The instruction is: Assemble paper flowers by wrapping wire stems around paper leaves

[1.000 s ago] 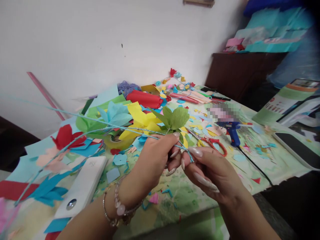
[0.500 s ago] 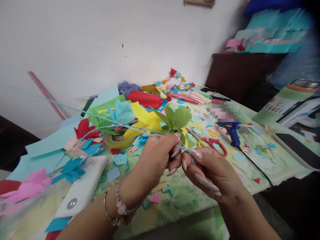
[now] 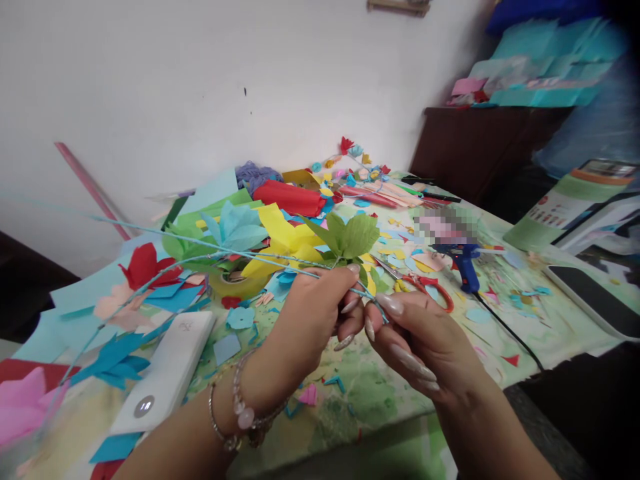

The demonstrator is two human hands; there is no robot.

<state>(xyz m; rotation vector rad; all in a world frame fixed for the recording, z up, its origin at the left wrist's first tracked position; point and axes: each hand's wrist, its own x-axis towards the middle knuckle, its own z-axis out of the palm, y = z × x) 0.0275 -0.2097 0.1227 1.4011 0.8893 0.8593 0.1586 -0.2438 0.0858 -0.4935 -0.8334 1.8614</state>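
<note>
Near the middle of the view, my left hand (image 3: 315, 310) is closed in a pinch on a light-blue cord (image 3: 150, 231). The fingers of my right hand (image 3: 423, 340) pinch the twisted end of the same cord just to the right, the fingertips of both hands close together. A green paper flower (image 3: 357, 237) sits right above my left fingertips. Leftward along the strand are a yellow paper flower (image 3: 285, 233), a light-blue one (image 3: 235, 227), a red one (image 3: 147, 267), a blue one (image 3: 113, 360) and a blurred pink one (image 3: 23, 403).
A white power bank (image 3: 167, 367) lies left of my left forearm. Scissors (image 3: 443, 293) and a blue glue gun (image 3: 467, 270) with a black cable lie to the right, then a phone (image 3: 595, 300) and a green bottle (image 3: 560, 207). Paper scraps and a tape roll (image 3: 237, 287) cover the table.
The flower strand has swung left; its red, peach, blue and pink flowers sit farther left than before. Both hands have stayed almost still, keeping their pinch on the cord.
</note>
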